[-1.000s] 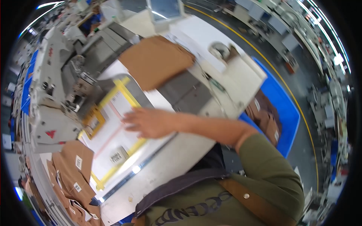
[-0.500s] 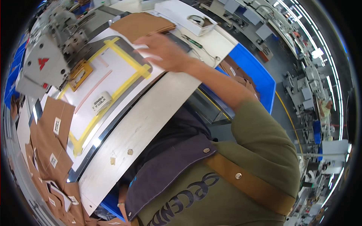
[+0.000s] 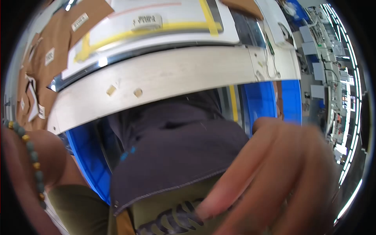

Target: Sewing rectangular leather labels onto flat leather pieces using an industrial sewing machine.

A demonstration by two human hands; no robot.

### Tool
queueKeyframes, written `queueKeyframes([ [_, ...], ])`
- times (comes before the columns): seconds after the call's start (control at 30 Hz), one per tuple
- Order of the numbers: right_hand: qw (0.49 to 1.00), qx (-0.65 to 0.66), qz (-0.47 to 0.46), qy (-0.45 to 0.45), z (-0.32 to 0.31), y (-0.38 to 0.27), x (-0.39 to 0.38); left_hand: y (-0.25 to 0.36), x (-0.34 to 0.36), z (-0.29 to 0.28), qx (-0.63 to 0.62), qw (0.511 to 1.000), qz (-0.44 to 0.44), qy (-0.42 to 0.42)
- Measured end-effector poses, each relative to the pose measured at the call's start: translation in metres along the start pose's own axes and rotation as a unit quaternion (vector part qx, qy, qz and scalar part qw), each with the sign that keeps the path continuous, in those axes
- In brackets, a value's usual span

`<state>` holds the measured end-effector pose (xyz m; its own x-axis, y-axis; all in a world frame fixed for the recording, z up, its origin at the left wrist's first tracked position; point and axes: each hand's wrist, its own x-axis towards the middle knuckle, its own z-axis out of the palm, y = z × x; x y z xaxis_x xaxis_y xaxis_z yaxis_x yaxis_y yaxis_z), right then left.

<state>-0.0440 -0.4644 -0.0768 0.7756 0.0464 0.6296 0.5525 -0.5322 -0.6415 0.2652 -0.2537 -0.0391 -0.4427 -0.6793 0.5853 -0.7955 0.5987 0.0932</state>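
Note:
My right hand [image 3: 276, 176] is large and blurred at the lower right, close to the camera, fingers apart and curved over my olive shirt [image 3: 168, 207] and dark apron flap [image 3: 172, 152], with nothing visible in it. My left hand [image 3: 17, 168] is raised at the left edge beside a bead bracelet [image 3: 34, 156], its fingers out of view or hidden. Beyond them lies the pale table edge [image 3: 172, 74], with a yellow-taped white template [image 3: 180, 11] bearing a small labelled white object [image 3: 147, 22].
Brown cut pieces [image 3: 58, 27] with white labels lie at the left, and more brown fabric [image 3: 243, 8] at top right. A green-handled tool [image 3: 270, 47] is on the table. Blue bins [image 3: 88, 156] stand under it. Other workstations [image 3: 317, 70] line the far right.
My right hand has left the template and come back close to the camera. My left hand has risen into view. The view has shifted, so the table sits higher and the sewing machine is out of sight.

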Motion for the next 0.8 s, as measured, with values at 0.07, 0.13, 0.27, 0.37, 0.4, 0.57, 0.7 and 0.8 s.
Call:
queueKeyframes([
  [0.07,0.996,0.021,-0.076,-0.041,0.015,0.007,0.036,0.001,0.017,0.006,0.023,0.999,0.033,0.006],
  [0.13,0.989,0.043,-0.124,-0.069,0.018,0.011,0.070,0.001,0.029,0.004,0.035,0.999,0.037,0.008],
  [0.27,0.982,0.060,-0.169,-0.051,-0.001,0.002,0.104,-0.003,0.047,-0.013,0.031,0.999,0.036,0.001],
  [0.37,0.977,0.060,-0.189,-0.074,-0.012,-0.008,0.118,0.001,0.051,-0.023,0.049,0.998,0.034,0.011],
  [0.4,0.976,0.061,-0.194,-0.073,-0.017,-0.010,0.121,0.001,0.051,-0.026,0.053,0.998,0.034,0.012],
  [0.57,0.975,0.030,-0.202,-0.090,-0.024,-0.020,0.125,0.005,0.046,-0.027,0.080,0.995,0.037,0.037],
  [0.7,0.972,-0.013,-0.226,-0.065,-0.021,-0.024,0.131,0.001,0.035,-0.033,0.090,0.993,0.061,0.034],
  [0.8,0.968,-0.041,-0.233,-0.082,-0.015,-0.021,0.133,0.001,0.022,-0.034,0.106,0.991,0.073,0.045],
])
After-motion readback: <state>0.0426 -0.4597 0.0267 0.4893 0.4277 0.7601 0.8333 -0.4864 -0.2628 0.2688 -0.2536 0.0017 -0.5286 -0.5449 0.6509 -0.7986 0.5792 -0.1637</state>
